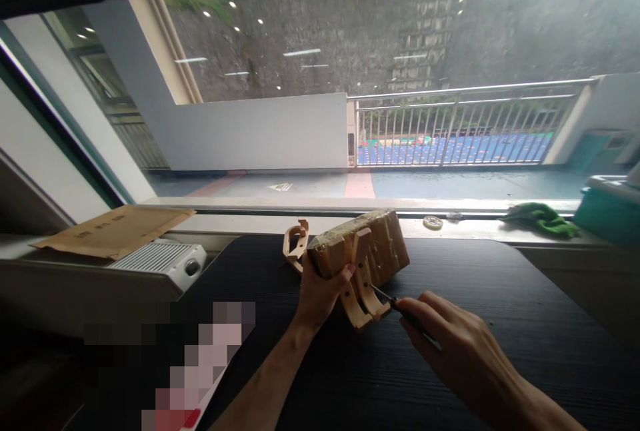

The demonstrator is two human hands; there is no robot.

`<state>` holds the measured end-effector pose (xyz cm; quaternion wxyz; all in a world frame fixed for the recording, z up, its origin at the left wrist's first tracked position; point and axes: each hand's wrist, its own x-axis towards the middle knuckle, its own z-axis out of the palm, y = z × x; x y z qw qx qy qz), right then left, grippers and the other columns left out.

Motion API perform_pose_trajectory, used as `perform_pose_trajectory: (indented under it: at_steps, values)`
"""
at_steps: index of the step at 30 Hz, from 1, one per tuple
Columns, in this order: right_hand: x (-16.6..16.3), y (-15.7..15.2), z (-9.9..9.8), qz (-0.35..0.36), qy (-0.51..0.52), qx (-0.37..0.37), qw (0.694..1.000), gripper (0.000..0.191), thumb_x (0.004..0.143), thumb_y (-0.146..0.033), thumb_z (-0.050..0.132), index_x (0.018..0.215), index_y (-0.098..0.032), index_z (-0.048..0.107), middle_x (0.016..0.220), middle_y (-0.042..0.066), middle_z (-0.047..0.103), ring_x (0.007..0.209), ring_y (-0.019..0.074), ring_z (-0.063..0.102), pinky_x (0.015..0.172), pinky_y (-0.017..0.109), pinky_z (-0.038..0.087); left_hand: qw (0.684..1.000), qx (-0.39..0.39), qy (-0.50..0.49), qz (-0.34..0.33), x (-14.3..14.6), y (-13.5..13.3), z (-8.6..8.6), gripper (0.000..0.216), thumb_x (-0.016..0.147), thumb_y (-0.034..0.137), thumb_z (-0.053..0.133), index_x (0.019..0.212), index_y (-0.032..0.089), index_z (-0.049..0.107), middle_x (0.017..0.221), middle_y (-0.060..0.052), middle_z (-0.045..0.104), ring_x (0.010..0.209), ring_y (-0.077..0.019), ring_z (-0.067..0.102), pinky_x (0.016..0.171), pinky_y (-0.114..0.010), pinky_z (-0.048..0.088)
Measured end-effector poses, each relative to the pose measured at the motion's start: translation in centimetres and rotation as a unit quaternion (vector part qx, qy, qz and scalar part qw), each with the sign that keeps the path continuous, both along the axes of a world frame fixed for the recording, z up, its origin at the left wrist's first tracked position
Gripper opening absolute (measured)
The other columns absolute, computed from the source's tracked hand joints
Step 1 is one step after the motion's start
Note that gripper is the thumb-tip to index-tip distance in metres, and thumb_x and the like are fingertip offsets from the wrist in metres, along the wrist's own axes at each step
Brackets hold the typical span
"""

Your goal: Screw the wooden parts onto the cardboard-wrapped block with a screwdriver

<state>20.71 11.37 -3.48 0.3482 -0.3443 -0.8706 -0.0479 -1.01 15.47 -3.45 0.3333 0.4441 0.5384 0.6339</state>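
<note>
My left hand (317,291) is closed around the near end of a light wooden block-shaped assembly (380,244) with hooked wooden legs, holding it tilted just above the black table (500,311). A second curved wooden piece (295,243) sticks out behind my left hand. My right hand (450,338) is closed on a thin dark screwdriver (387,298), whose tip reaches the underside of the wooden assembly by one of the legs.
A window runs along the far edge of the table. On the sill lie a small round disc (433,222), a green cloth (543,218) and a teal box (607,208). At left a white appliance (165,261) sits under a flat cardboard piece (113,230).
</note>
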Motion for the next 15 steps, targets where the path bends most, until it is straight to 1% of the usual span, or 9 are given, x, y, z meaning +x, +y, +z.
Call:
perform_pose_trajectory:
  at_steps: [4, 8, 15]
  values:
    - [-0.32, 0.23, 0.46, 0.006, 0.001, -0.009, 1.000, 0.022, 0.090, -0.017, 0.048, 0.112, -0.019, 0.052, 0.084, 0.003, 0.058, 0.064, 0.0114, 0.057, 0.056, 0.024, 0.043, 1.000, 0.001, 0.000, -0.007, 0.02, -0.06, 0.04, 0.063, 0.060, 0.030, 0.079, 0.113, 0.021, 0.047, 0.105, -0.007, 0.062, 0.096, -0.0234, 0.061, 0.080, -0.035, 0.051]
    - [-0.68, 0.19, 0.74, 0.012, 0.009, -0.010, 1.000, 0.021, 0.090, -0.016, 0.048, 0.111, -0.018, 0.053, 0.082, 0.003, 0.058, 0.063, 0.0117, 0.056, 0.056, 0.024, 0.043, 1.000, 0.002, 0.000, -0.007, 0.05, -0.07, 0.19, 0.063, 0.060, 0.030, 0.079, 0.113, 0.021, 0.047, 0.103, -0.006, 0.062, 0.093, -0.0229, 0.062, 0.078, -0.034, 0.052]
    - [-0.79, 0.27, 0.73, 0.018, 0.004, 0.000, 1.000, 0.020, 0.090, -0.015, 0.048, 0.109, -0.018, 0.053, 0.081, 0.003, 0.057, 0.062, 0.0115, 0.054, 0.055, 0.024, 0.041, 1.000, 0.004, 0.007, -0.014, 0.03, -0.02, 0.17, 0.063, 0.061, 0.030, 0.079, 0.114, 0.020, 0.046, 0.102, -0.006, 0.062, 0.092, -0.0228, 0.062, 0.077, -0.034, 0.052]
